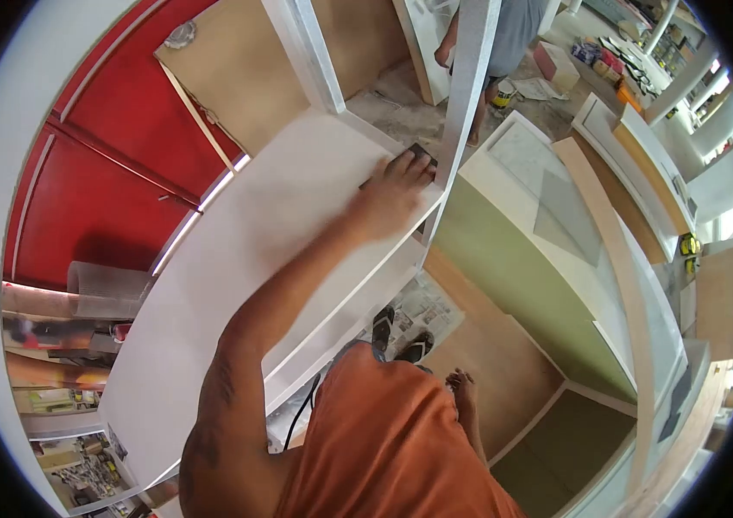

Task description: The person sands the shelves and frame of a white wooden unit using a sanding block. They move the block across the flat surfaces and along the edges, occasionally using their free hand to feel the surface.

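Note:
My left hand point(396, 192) lies over a dark, flat sanding block point(419, 153), pressing it on a white panel point(297, 190) near the foot of a white upright post point(461, 95). The fingers wrap over the block's top, and much of it is hidden under the palm. The panel looks smooth, with a faint greyish smear to the left of the hand. Low beside my orange shirt hangs my right hand point(463, 382), its fingers loosely bent and a little apart. Nothing shows in it.
Red panels point(116, 147) stand at the left, with a brown board point(245, 60) behind. To the right is a green-sided cabinet point(513, 268) with a white top. Another person point(513, 39) stands beyond the post. A black cable point(302, 414) hangs by my leg.

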A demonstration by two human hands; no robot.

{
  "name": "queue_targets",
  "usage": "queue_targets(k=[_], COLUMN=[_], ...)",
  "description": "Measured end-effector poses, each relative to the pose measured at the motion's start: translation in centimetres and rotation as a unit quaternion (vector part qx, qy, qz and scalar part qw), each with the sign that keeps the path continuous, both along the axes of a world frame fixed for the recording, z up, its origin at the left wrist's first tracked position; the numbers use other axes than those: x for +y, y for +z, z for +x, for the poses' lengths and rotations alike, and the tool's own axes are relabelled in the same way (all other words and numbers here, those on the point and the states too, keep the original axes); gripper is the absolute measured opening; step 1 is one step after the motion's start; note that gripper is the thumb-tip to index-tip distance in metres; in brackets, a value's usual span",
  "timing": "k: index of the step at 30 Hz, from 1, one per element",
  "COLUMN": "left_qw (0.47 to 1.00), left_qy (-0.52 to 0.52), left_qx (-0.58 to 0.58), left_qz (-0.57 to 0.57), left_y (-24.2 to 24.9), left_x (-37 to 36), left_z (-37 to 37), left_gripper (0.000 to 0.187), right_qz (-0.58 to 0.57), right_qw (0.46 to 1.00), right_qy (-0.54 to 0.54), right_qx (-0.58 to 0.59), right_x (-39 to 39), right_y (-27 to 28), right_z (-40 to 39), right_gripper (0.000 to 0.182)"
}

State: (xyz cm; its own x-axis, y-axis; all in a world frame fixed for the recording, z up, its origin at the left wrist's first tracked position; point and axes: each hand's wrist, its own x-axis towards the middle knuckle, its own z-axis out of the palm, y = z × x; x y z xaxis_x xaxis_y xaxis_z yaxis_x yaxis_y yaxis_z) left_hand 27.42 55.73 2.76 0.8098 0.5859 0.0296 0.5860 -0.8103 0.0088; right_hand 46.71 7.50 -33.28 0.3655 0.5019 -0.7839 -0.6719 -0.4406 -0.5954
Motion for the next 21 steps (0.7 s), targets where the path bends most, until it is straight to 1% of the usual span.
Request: queue_targets(k=[2, 3, 4, 5, 6, 7, 8, 9, 10, 11, 12, 14, 16, 17, 18, 20, 21], left_qw=[0.999, 0.997, 0.994, 0.982, 0.987, 0.982, 0.974, 0.977, 0.973, 0.993, 0.986, 0.988, 0.988, 0.982, 0.976, 0.986, 0.993], left_qy=[-0.010, 0.000, 0.008, 0.092, 0.130, 0.165, 0.199, 0.133, 0.065, 0.031, 0.081, 0.029, 0.100, 0.153, 0.199, 0.149, 0.091], left_qx=[-0.051, -0.077, -0.105, -0.143, -0.090, -0.093, -0.097, -0.162, -0.222, -0.107, -0.120, -0.148, -0.116, -0.109, -0.085, -0.074, -0.078], left_qz=[-0.010, -0.012, -0.011, -0.086, 0.015, 0.025, 0.043, 0.034, 0.021, 0.042, 0.086, 0.015, 0.026, 0.005, -0.036, 0.018, 0.002], left_y=[-1.2, -1.8, -2.1, -2.0, -1.8, -2.9, -3.1, -4.0, -5.6, -2.3, -2.7, -2.3, -3.9, -2.4, -1.1, -2.3, -1.9], left_x=[0.8, 2.3, 4.9, 7.7, 9.3, 8.8, 8.1, 6.6, 4.3, -0.2, -2.2, -0.1, 3.7, 5.0, 5.6, 4.5, 2.8], left_z=[-0.8, -2.4, -4.2, -5.1, -5.7, -4.9, -3.1, -1.4, 0.2, 2.0, 2.5, 0.6, -1.3, -2.2, -2.1, -1.1, -0.8], left_gripper=[0.056, 0.055, 0.054, 0.054, 0.055, 0.056, 0.056, 0.056, 0.055, 0.054, 0.053, 0.055, 0.057, 0.058, 0.057, 0.060, 0.063], right_qz=[-0.064, -0.067, -0.094, -0.120, -0.126, -0.121, -0.108, -0.104, -0.093, -0.087, -0.089, -0.120, -0.152, -0.173, -0.176, -0.144, -0.144], right_qw=[0.994, 0.993, 0.987, 0.979, 0.978, 0.981, 0.985, 0.985, 0.992, 0.996, 0.995, 0.987, 0.973, 0.963, 0.962, 0.988, 0.988], right_qy=[0.091, 0.093, 0.130, 0.166, 0.164, 0.150, 0.135, 0.133, 0.083, 0.037, 0.040, 0.107, 0.166, 0.194, 0.195, 0.057, 0.057], right_qx=[0.021, 0.018, 0.002, -0.012, -0.013, -0.018, -0.025, -0.024, -0.009, 0.005, 0.005, -0.028, -0.057, -0.070, -0.070, -0.006, -0.005], right_x=[-1.0, -1.3, -1.2, -1.0, -1.7, -2.3, -1.8, -1.4, -2.1, -3.0, -3.3, -2.8, -2.6, -3.4, -3.5, -3.4, -2.7], right_y=[-1.8, -1.8, -1.8, -1.8, -0.9, 0.2, 1.0, 1.9, 1.8, 2.0, 2.3, 2.8, 3.5, 3.8, 3.9, 3.2, 3.7], right_z=[0.4, 0.7, 0.8, 0.5, 0.2, 0.5, 1.0, 0.9, 0.5, 0.4, 0.4, 0.8, 0.6, 0.6, 0.7, 0.6, 0.5], right_gripper=[0.031, 0.031, 0.031, 0.031, 0.031, 0.032, 0.032, 0.032, 0.032, 0.031, 0.031, 0.031, 0.030, 0.030, 0.030, 0.033, 0.033])
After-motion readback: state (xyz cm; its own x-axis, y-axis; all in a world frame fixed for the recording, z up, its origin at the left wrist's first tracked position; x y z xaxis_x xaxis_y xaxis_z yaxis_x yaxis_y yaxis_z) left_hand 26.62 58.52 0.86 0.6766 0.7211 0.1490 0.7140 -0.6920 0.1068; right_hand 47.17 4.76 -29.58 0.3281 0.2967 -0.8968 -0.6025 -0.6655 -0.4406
